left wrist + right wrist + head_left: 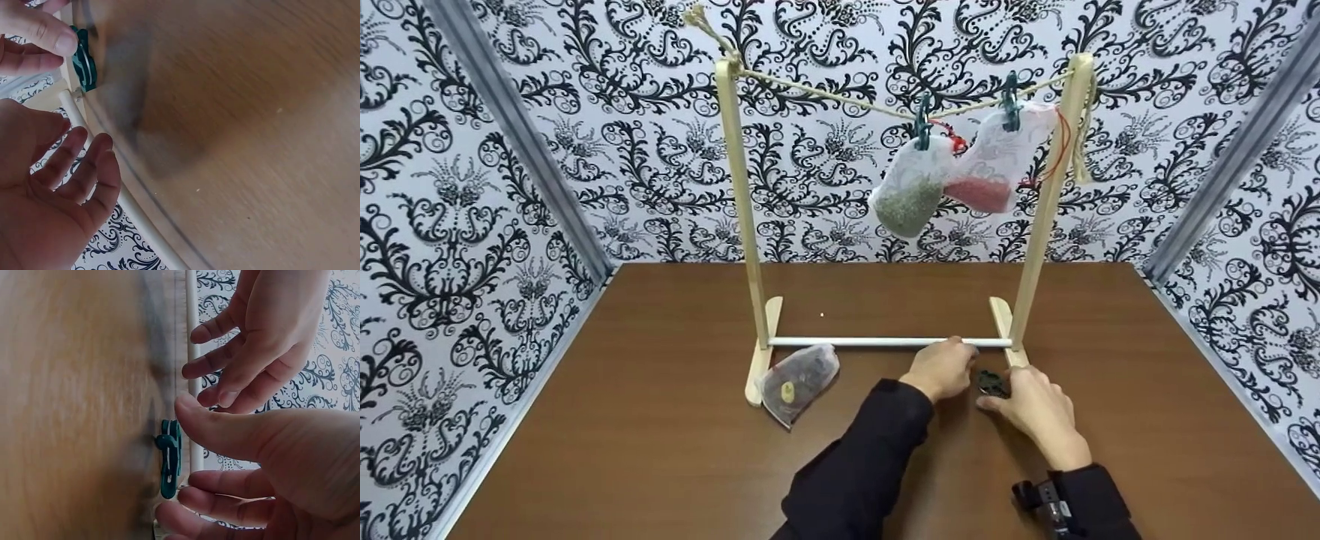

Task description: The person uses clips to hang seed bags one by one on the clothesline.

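Note:
Dark green clothespins point(992, 383) lie on the table just in front of the rack's right foot. My right hand point(1039, 409) is at them, its thumb on one side and its fingers on the other. In the right wrist view the green clothespin point(170, 458) sits between that thumb point(194, 416) and the fingers, without a visible pinch. To the left, my left hand point(943, 369) hovers by the white crossbar point(877, 342). Its fingers point(104, 185) are loosely bent, and nothing is in them in the left wrist view.
A wooden rack point(742, 202) carries a sagging rope point(825, 95). Two mesh bags hang there on green clothespins, one with greenish filling point(910, 199), one with pink filling point(986, 191). A dark-filled mesh bag point(801, 379) lies by the left foot. Patterned walls point(457, 225) surround the table point(660, 450).

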Action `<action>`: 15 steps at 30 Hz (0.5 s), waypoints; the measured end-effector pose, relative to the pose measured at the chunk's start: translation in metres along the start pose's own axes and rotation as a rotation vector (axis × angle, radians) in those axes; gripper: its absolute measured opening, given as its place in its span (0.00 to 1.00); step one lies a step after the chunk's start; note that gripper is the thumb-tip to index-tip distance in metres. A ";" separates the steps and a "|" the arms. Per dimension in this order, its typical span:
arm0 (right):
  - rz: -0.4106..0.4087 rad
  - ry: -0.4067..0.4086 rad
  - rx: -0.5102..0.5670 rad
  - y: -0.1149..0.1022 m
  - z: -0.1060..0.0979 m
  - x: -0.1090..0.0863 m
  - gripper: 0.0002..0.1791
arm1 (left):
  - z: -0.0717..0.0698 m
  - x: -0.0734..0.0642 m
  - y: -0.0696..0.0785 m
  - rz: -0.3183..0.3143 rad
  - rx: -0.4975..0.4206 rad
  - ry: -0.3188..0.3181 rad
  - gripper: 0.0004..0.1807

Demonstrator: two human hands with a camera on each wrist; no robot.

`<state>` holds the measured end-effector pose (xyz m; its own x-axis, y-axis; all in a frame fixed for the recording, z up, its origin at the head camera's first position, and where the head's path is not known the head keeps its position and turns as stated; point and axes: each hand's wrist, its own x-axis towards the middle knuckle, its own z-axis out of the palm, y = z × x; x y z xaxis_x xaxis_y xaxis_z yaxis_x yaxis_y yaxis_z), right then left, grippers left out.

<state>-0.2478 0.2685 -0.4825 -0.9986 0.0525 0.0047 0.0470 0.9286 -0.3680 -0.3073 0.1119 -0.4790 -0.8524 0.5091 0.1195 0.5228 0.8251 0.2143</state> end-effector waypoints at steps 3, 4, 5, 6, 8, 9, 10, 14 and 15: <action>-0.001 -0.010 -0.010 0.001 0.003 0.000 0.24 | 0.002 -0.001 0.000 -0.010 -0.002 -0.034 0.10; -0.001 -0.009 -0.012 0.002 0.004 0.000 0.24 | 0.003 -0.001 -0.001 -0.014 -0.003 -0.039 0.10; -0.003 -0.006 -0.012 0.001 0.004 0.000 0.24 | 0.004 -0.002 -0.001 -0.016 -0.006 -0.041 0.09; -0.003 -0.005 -0.012 0.002 0.005 0.000 0.24 | 0.004 -0.002 -0.001 -0.018 -0.008 -0.045 0.09; 0.004 -0.002 -0.012 0.001 0.006 0.000 0.24 | 0.004 -0.003 -0.002 -0.018 -0.014 -0.044 0.08; 0.002 0.002 -0.013 0.001 0.006 0.000 0.24 | 0.004 -0.004 -0.001 -0.018 -0.014 -0.044 0.07; -0.002 0.005 -0.015 0.002 0.006 0.001 0.24 | 0.004 -0.004 -0.001 -0.020 -0.015 -0.047 0.07; -0.029 0.011 -0.034 0.001 0.006 0.000 0.24 | 0.002 -0.005 0.000 -0.036 0.004 -0.080 0.08; -0.036 0.009 -0.038 0.001 0.006 0.000 0.25 | 0.001 -0.005 0.001 -0.040 0.011 -0.091 0.09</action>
<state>-0.2484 0.2666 -0.4887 -0.9994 0.0225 0.0260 0.0126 0.9433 -0.3318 -0.3028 0.1102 -0.4807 -0.8682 0.4958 0.0222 0.4892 0.8475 0.2061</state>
